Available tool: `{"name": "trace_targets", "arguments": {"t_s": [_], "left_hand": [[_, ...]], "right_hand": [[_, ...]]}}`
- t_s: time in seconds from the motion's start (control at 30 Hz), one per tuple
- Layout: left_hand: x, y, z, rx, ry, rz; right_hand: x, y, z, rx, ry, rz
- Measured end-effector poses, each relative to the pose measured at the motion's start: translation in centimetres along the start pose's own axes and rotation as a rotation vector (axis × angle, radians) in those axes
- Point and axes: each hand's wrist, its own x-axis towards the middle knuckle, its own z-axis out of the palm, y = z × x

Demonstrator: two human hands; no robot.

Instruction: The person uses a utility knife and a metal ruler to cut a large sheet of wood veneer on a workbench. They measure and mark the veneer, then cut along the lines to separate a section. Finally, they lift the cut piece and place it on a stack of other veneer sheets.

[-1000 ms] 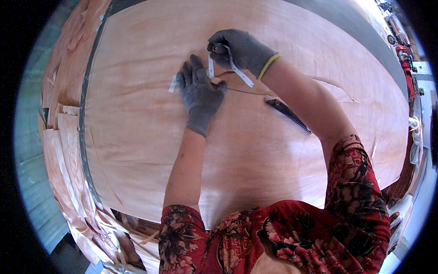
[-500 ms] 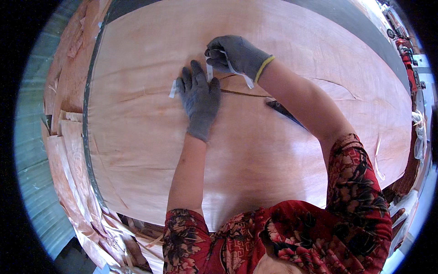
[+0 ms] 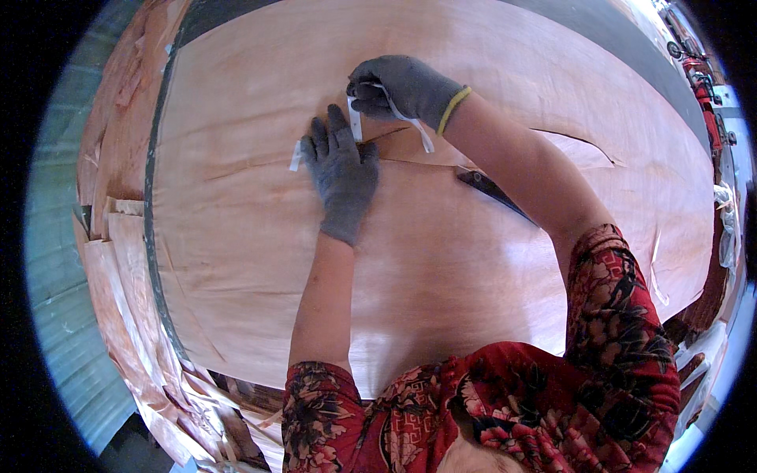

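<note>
Head view: gloved left hand (image 3: 341, 175) flattens smooth veneer sheet (image 3: 441, 260); right hand (image 3: 398, 85) pinches white tape strip (image 3: 356, 122).

A single view comes from a wide fisheye camera worn on the person's head, the left of a side-by-side pair. It looks steeply down and slightly forward onto a broad sheet of wood veneer (image 3: 441, 260), which fills most of the round picture. The lens sits close: the person's own patterned sleeves (image 3: 615, 355) crowd the frame from five to seven o'clock, and both forearms run up toward twelve. The left hand (image 3: 341, 175) and right hand (image 3: 402, 87) lie just above centre, near twelve o'clock. Straight edges bow toward the rim, where a black border closes the circle. No second view is given, so no shared area can be told.
</note>
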Motion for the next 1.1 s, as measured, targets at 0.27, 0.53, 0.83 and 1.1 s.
{"name": "trace_targets", "arguments": {"t_s": [0.27,0.53,0.83,1.1], "left_hand": [[-0.2,-0.9,0.1,0.014,0.007,0.087],[0.1,-3.5,0.1,-0.124,-0.098,0.161],[-0.1,-2.0,0.3,0.012,-0.092,0.090],[0.2,0.0,-0.5,0.025,-0.083,-0.003]], "right_hand": [[-5.2,-1.6,0.0,-0.509,-0.138,-0.190],[-9.2,-4.5,2.1,0.148,0.076,0.430],[-4.1,-5.3,-0.8,-0.407,-0.121,0.197],[-3.4,-5.4,-1.0,-0.541,-0.180,0.272]]}}
